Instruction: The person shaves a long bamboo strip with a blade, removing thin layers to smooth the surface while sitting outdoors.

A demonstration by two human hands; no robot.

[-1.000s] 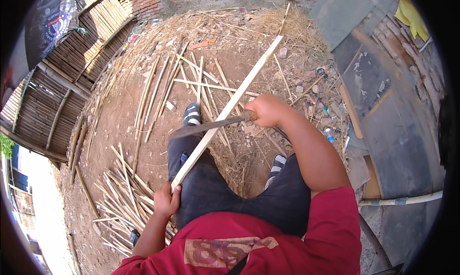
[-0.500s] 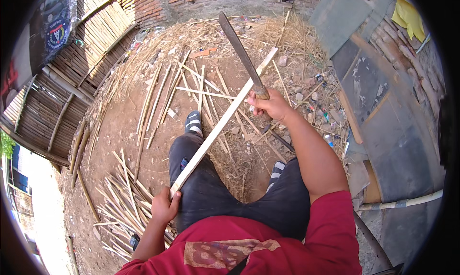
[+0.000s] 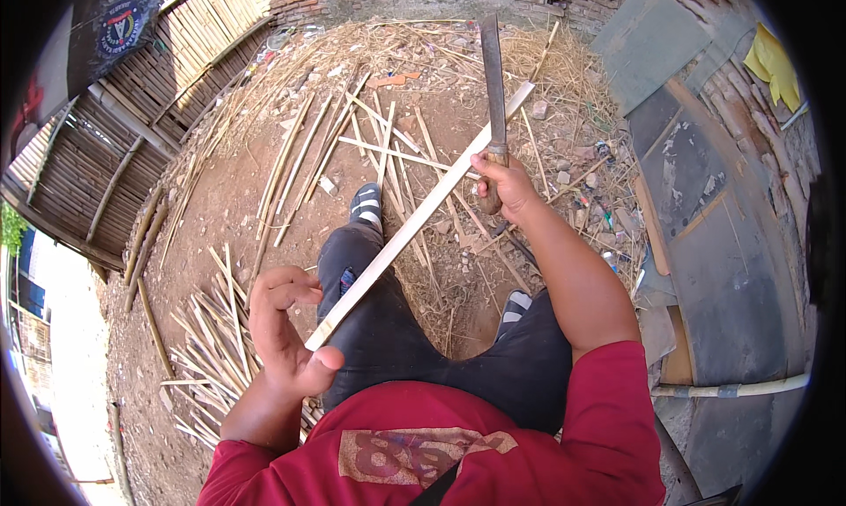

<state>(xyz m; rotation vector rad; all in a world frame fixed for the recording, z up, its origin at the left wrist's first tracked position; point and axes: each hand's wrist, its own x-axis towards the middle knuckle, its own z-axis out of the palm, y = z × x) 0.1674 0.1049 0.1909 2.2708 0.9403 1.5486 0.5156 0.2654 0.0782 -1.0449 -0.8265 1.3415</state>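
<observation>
Stick (image 3: 414, 231): long, pale and squared, slanting from beside the left grip (image 3: 280, 334), over the left thigh (image 3: 381, 331), up past the right grip (image 3: 508, 185) — the thigh probably serves as its rest.
Left grip: spread wide, fingers curled on one side of the stick's near end, thumb apart on the other; whether skin touches wood, I cannot tell. So loose a pose suggests the leg takes the weight.
Right grip: wrapped round the handle of the knife (image 3: 494, 83), thumb side right by the stick; I cannot tell whether it also bears on it.
Knife: blade rising away beyond the right grip, crossing the stick — pointed outward, likely to keep the edge clear of the legs.
Pile of sticks (image 3: 211, 347): on the ground outside the left grip, near it, perhaps for easy reach.
Loose sticks (image 3: 306, 153): on the ground, ahead of the left grip and well apart from it.
</observation>
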